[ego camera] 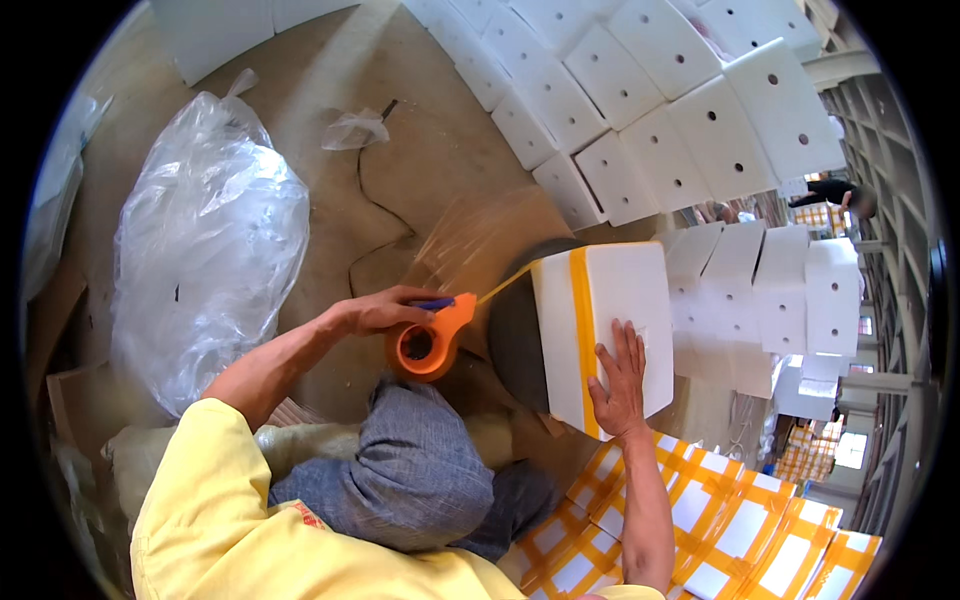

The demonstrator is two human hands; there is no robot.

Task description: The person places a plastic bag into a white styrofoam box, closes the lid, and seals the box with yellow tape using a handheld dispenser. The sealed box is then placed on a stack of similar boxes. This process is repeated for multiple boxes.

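Note:
My left hand [386,309] grips an orange tape dispenser [442,341] with a blue part under the fingers. From its tip a strip of yellow tape [506,283] stretches to the edge of a white foam box [562,337]. A band of the same tape runs across the box near its lid seam. My right hand [622,379] lies flat on the box's lid, fingers spread, beside that band. Beneath the box is a dark round support [514,337], partly hidden by it.
White foam boxes with holes [637,97] are stacked ahead and to the right. Boxes banded with tape [720,517] stand near my right arm. A large clear plastic bag [214,240] sits on the left floor. Farther off at right is a person [829,193].

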